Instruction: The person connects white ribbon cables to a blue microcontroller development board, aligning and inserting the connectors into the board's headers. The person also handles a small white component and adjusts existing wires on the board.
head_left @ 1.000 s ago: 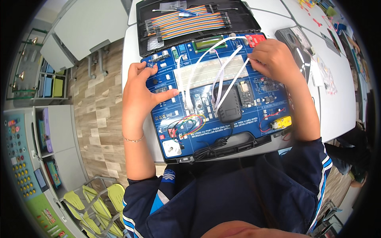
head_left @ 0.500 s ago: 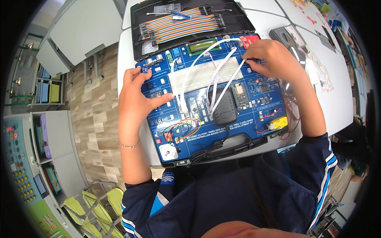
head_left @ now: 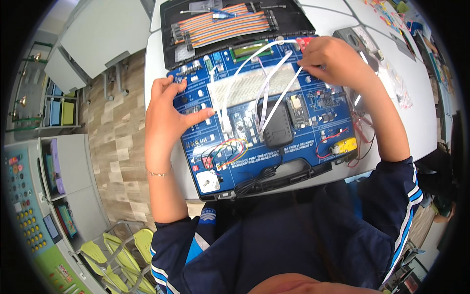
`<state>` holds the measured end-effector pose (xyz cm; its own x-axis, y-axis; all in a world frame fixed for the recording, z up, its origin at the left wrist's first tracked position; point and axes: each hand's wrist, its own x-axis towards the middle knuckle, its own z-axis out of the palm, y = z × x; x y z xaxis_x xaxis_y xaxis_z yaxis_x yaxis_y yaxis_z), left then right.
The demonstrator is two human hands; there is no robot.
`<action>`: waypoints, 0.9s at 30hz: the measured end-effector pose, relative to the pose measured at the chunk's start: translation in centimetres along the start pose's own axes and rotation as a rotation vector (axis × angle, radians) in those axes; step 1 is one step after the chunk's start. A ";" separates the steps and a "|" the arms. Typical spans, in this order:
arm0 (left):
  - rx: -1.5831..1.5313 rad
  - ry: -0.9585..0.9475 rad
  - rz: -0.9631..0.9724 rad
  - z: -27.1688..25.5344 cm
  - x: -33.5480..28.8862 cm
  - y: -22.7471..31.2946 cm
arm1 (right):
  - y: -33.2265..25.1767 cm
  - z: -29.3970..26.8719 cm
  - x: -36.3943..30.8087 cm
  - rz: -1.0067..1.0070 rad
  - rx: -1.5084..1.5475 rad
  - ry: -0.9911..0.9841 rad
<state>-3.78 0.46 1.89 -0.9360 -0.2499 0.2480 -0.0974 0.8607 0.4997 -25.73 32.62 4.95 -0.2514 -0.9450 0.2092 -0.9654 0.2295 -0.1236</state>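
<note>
A blue electronics training board (head_left: 274, 169) lies in its black case on the table before me. My left hand (head_left: 169, 108) rests on the board's left edge, thumb and fingers spread, holding nothing. At the upper right, my right hand (head_left: 330, 61) pinches the end of a white ribbon cable (head_left: 284, 98); its fingertips hide the cable's tip. This cable runs down to the middle of the board beside a black power adapter (head_left: 277, 130). Other white cables (head_left: 235, 81) arch over the white breadboard (head_left: 245, 90). A small green-screened display (head_left: 250, 52) sits above the breadboard.
Rainbow jumper wires (head_left: 227, 30) fill the case lid behind the board. A multimeter (head_left: 350, 41) and plastic bags (head_left: 399, 90) lie to the right. A yellow motor (head_left: 344, 145) sits at the board's lower right. Green chairs (head_left: 115, 250) stand at the lower left.
My right hand has shifted slightly up and left with the cable end in its fingers. My left hand stays spread at the board's edge. The view has moved a little.
</note>
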 end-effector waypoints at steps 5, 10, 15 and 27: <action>0.024 -0.002 0.023 0.3 -0.1 -0.4 | -0.9 0.9 -0.3 0.017 -0.048 0.030; 0.019 -0.004 0.021 0.4 0.0 -0.5 | -1.0 0.9 0.5 0.052 -0.069 -0.055; 0.044 0.005 0.043 0.5 0.0 -0.7 | -0.9 1.1 1.1 0.010 -0.073 -0.069; 0.069 -0.012 0.032 0.4 0.4 -0.7 | 0.2 0.7 0.6 -0.042 0.078 -0.067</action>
<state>-4.21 -0.03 1.33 -0.9429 -0.2169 0.2530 -0.0901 0.8968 0.4331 -26.02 31.98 4.40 -0.2036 -0.9673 0.1510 -0.9660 0.1734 -0.1917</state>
